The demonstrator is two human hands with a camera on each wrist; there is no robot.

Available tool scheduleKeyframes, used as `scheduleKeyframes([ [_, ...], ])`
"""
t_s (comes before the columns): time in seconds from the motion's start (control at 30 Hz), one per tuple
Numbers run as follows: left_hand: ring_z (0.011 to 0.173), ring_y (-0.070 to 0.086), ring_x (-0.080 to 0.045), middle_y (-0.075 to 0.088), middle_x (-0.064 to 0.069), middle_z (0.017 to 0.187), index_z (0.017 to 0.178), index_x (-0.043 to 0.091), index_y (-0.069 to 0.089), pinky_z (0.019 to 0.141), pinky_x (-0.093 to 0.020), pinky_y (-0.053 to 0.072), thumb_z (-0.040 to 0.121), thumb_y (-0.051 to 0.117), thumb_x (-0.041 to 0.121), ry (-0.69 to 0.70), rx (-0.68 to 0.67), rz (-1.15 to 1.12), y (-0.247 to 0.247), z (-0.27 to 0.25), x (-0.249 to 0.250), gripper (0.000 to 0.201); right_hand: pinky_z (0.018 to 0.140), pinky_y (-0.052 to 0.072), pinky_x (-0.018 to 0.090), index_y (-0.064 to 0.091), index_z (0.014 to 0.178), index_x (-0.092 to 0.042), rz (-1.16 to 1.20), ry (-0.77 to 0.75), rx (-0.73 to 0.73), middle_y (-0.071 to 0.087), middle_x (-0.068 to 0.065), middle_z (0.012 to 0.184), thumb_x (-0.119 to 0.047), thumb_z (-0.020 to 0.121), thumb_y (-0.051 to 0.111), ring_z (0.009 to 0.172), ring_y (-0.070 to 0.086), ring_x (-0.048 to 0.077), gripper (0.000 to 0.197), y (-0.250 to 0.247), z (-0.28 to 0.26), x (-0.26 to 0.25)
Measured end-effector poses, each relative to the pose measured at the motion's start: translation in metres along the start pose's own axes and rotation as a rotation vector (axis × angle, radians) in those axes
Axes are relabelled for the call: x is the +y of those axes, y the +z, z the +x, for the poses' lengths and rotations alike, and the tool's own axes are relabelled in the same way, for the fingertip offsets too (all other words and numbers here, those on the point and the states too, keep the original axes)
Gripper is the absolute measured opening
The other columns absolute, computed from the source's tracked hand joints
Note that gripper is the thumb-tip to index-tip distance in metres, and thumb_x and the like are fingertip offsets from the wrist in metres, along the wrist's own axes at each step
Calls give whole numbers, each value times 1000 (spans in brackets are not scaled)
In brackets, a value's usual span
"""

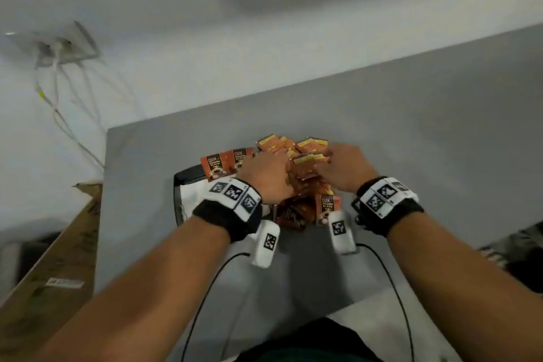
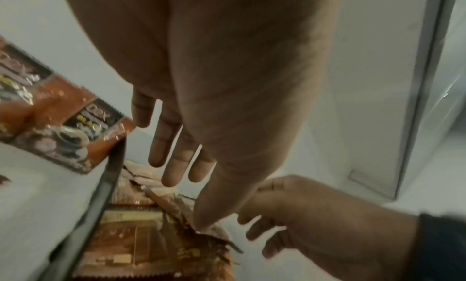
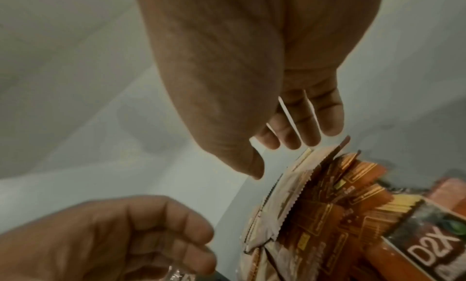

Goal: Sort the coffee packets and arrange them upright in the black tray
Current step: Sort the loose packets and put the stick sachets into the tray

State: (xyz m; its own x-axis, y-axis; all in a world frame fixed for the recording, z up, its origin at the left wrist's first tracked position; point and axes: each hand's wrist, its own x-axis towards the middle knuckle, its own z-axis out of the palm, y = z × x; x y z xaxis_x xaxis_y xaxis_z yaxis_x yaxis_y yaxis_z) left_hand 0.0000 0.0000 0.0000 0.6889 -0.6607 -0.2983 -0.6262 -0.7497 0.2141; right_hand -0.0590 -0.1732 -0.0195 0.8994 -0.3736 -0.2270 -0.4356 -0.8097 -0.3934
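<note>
A heap of orange and brown coffee packets lies on the grey table, partly over the black tray with its white lining. Two "D2X" packets stand at the tray's far side, and another is at the heap's near edge. My left hand hovers over the heap's left side with fingers extended and thumb tip touching a packet beside the tray rim. My right hand is over the right side, its relaxed fingers just above the packet edges. Neither hand grips anything.
The table ends at its left edge near the tray. A cardboard box stands on the floor to the left. A wall socket with white cables is at the far left. Black cables trail from my wrists.
</note>
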Motion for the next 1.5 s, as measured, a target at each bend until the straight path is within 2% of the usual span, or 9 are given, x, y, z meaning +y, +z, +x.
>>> scheduleKeyframes([
  [0.17, 104, 64, -28, 69, -1, 104, 111, 24, 62, 95, -45, 44, 69, 78, 52, -63, -76, 275, 29, 24, 21, 53, 74, 55, 30, 67, 86, -18, -31, -67, -35, 71, -2, 87, -55, 82, 46, 77, 66, 21, 43, 24, 36, -8],
  [0.27, 106, 62, -28, 68, -1, 105, 113, 20, 56, 102, -48, 35, 75, 76, 35, -102, -72, 282, 37, 29, 21, 45, 69, 48, 30, 66, 86, -13, -10, -50, -33, 66, 3, 85, -30, 84, 67, 79, 62, 24, 18, 27, 43, -6],
  [0.5, 100, 65, -28, 70, -1, 101, 111, 19, 55, 104, -47, 31, 85, 61, 22, -69, -13, 213, 33, 25, 21, 27, 59, 42, 11, 57, 78, -20, 473, 8, -132, 67, -5, 78, -15, 73, 82, 86, 68, 16, 26, 18, 51, 15],
  [0.67, 91, 65, -28, 65, -1, 93, 109, 20, 56, 85, -40, 49, 88, 53, 9, -62, 57, 107, 8, 20, 22, 23, 77, 60, 59, 72, 85, 2, 724, 99, -128, 75, 22, 85, 4, 65, 67, 85, 74, 42, 21, -20, 67, 35],
  [0.8, 88, 60, -26, 60, -1, 97, 97, 18, 49, 76, -40, 55, 84, 54, 7, -87, 29, -136, -11, 34, 14, 18, 75, 62, 51, 71, 76, 5, 445, 86, -220, 75, 17, 73, -10, 77, 64, 77, 75, 39, 16, -23, 82, 45],
  [0.93, 92, 59, -21, 62, 0, 110, 118, 22, 55, 81, -40, 56, 83, 64, 10, -50, -43, -176, -8, 68, 7, 38, 64, 54, 39, 68, 73, 2, 251, 92, -311, 73, 18, 75, -24, 67, 69, 84, 73, 39, 27, -1, 78, 39],
  [1.17, 103, 62, -26, 63, -6, 118, 127, 17, 57, 88, -43, 57, 81, 71, 18, 9, -134, 9, 14, 97, 3, 49, 44, 31, 19, 48, 61, -10, 107, 65, -174, 48, -1, 58, -13, 86, 66, 51, 44, 10, 31, 16, 70, 30],
  [1.3, 114, 53, -27, 60, -2, 117, 125, 26, 57, 96, -51, 50, 76, 74, 37, 11, -85, 115, 15, 97, -5, 53, 67, 51, 31, 62, 76, -7, 214, 25, -255, 67, 10, 77, -9, 89, 59, 73, 65, 26, 13, 14, 68, 32],
  [1.5, 97, 64, -25, 63, 0, 104, 106, 17, 64, 79, -41, 59, 78, 70, 25, 18, -134, 72, 13, 94, -1, 30, 59, 53, 49, 67, 77, 8, 430, 85, -165, 73, 22, 79, -28, 61, 66, 62, 61, 24, 40, 19, 131, 54],
])
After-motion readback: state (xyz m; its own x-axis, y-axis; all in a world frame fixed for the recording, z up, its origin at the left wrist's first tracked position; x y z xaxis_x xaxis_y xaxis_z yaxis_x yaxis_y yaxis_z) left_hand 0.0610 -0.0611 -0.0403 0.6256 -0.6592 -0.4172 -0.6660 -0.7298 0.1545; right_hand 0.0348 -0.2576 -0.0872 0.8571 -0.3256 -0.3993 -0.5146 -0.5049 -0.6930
